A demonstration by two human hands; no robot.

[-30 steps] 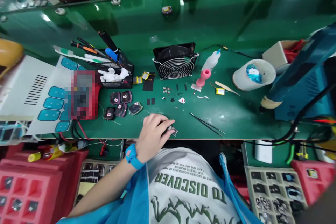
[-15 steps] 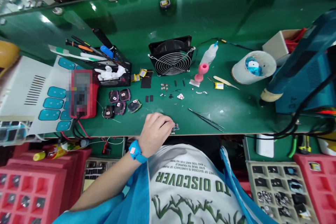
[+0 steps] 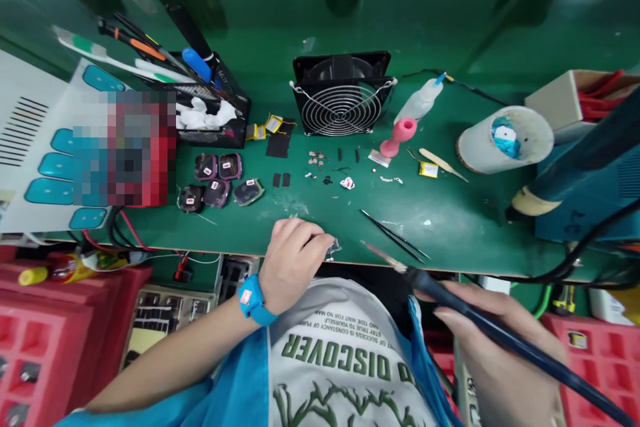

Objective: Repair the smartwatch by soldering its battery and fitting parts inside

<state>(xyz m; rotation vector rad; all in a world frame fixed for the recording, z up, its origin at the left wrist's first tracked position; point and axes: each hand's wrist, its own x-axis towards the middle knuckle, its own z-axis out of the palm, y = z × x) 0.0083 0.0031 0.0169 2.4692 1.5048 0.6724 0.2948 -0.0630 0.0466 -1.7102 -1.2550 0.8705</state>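
My left hand (image 3: 299,255), with a blue watch on its wrist, rests at the front edge of the green bench. Its thumb and fingertips are closed on a small circuit board (image 3: 333,249), mostly hidden under the fingers. From the right, my right hand (image 3: 500,340) grips a soldering iron (image 3: 450,300) like a pen. The iron's tip points left, a short way to the right of the board and apart from it. Black tweezers (image 3: 393,235) lie on the bench just beyond the iron's tip.
Small loose parts (image 3: 347,183) lie mid-bench before a black fan (image 3: 343,97). Several watch cases (image 3: 217,192) sit to the left, near a red multimeter (image 3: 145,153). A pink holder (image 3: 397,137), a bottle (image 3: 421,101), a battery (image 3: 428,169) and a white cup (image 3: 480,140) stand or lie rightward.
My right hand has come into view from the right, holding the soldering iron. My left hand stays on the circuit board. The whole view has shifted a little.
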